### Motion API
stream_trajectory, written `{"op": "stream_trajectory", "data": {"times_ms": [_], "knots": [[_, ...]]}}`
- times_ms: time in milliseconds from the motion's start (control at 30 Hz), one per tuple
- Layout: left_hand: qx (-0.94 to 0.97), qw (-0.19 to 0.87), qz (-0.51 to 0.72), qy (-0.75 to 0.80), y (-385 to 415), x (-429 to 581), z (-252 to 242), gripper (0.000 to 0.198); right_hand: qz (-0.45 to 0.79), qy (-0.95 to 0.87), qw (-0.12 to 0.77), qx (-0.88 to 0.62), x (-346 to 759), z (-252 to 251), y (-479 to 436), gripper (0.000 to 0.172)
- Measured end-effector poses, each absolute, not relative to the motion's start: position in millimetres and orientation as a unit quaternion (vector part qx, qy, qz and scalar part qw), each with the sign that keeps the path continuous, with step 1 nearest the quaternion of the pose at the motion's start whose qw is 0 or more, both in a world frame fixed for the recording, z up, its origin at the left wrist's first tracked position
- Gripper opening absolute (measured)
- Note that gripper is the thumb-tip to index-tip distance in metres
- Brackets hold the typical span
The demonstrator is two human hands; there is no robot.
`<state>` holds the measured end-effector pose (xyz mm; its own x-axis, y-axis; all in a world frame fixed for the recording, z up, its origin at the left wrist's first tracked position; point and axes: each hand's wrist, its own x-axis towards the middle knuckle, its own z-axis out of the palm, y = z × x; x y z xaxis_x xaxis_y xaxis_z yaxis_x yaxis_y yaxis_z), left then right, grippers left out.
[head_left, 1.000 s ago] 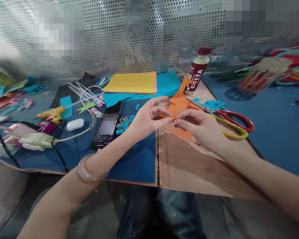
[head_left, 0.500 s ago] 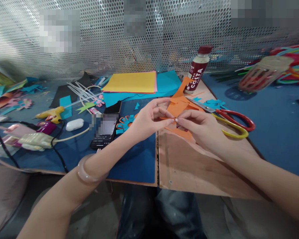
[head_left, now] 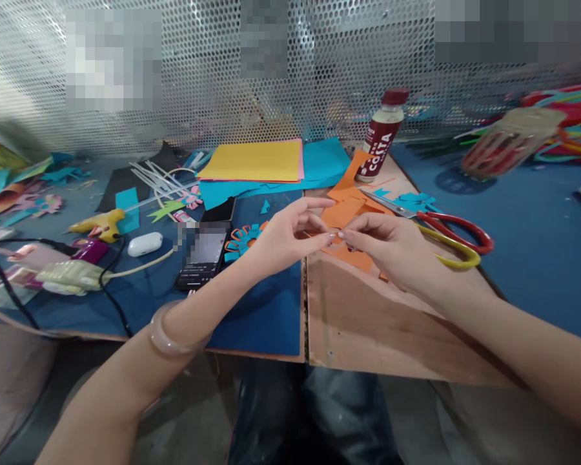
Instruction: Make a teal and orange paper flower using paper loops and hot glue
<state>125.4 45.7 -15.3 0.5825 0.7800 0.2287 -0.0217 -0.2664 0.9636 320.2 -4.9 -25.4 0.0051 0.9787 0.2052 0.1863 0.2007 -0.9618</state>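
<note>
My left hand (head_left: 295,232) and my right hand (head_left: 385,242) face each other over orange paper pieces (head_left: 345,210), their fingertips a small gap apart. Thumb and fingers of each hand are pinched together; what lies between them is too small to make out. Just left of my left hand lies a blue and orange paper flower (head_left: 244,240), partly covered by it. Scissors with red and yellow handles (head_left: 459,234) rest beyond my right hand, blades toward the orange paper.
A Costa bottle (head_left: 381,139) stands behind the orange paper. Yellow paper (head_left: 256,161) lies on blue sheets at the back. To the left are a phone (head_left: 203,255), an earphone case (head_left: 145,243) and a yellow glue gun (head_left: 99,226). A jar (head_left: 510,143) is at right.
The fingertips of my two hands, together before, have moved slightly apart. The orange bit seen at my left fingertips no longer shows clearly.
</note>
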Motion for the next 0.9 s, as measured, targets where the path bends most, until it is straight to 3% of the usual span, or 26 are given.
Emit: {"op": "stream_trajectory", "data": {"times_ms": [200, 400, 900], "knots": [[0.673, 0.564, 0.394, 0.27, 47.8, 126.3, -16.4, 0.05, 0.455, -0.559, 0.528, -0.45, 322.1, -31.2, 1.5, 0.03], [0.699, 0.538, 0.381, 0.276, 46.8, 126.2, -17.4, 0.052, 0.433, -0.565, 0.522, -0.469, 318.9, -32.9, -1.9, 0.021], [0.693, 0.547, 0.372, 0.288, 48.4, 124.3, -16.8, 0.033, 0.427, -0.57, 0.516, -0.476, 315.1, -27.8, -5.4, 0.027]]}}
